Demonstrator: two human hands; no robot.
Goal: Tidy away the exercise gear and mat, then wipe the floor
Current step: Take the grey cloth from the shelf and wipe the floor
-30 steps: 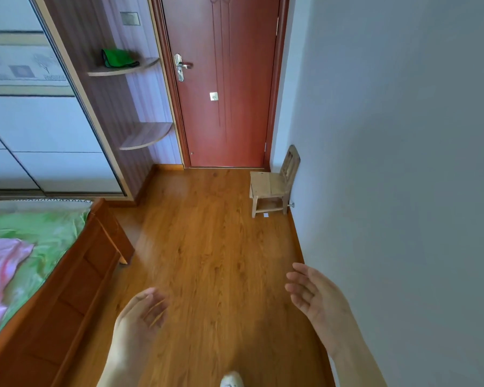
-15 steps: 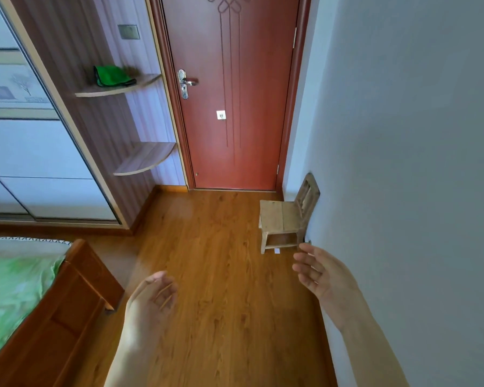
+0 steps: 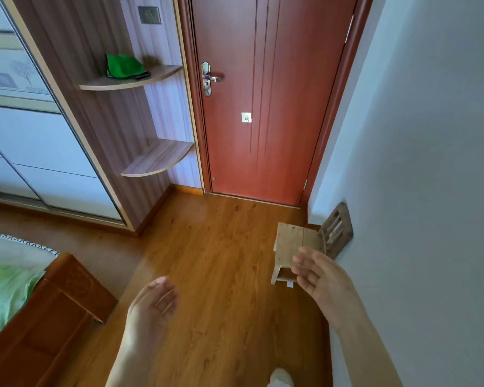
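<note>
I count two hands of mine in view, both holding nothing with fingers loose: my left hand [image 3: 154, 300] at about seven o'clock, my right hand [image 3: 319, 277] at about four o'clock. One small wooden chair [image 3: 294, 241] stands at three o'clock against the wall. One red door [image 3: 263, 107] at twelve o'clock, with one handle [image 3: 211, 77] and one small hook [image 3: 246, 117]. Two curved corner shelves at ten o'clock: the upper shelf [image 3: 140, 79] and the lower shelf [image 3: 162, 160]. One green cloth [image 3: 123, 67] lies on the upper one. One bed [image 3: 39, 308] at eight o'clock. One white shoe tip [image 3: 281, 378] at six o'clock.
</note>
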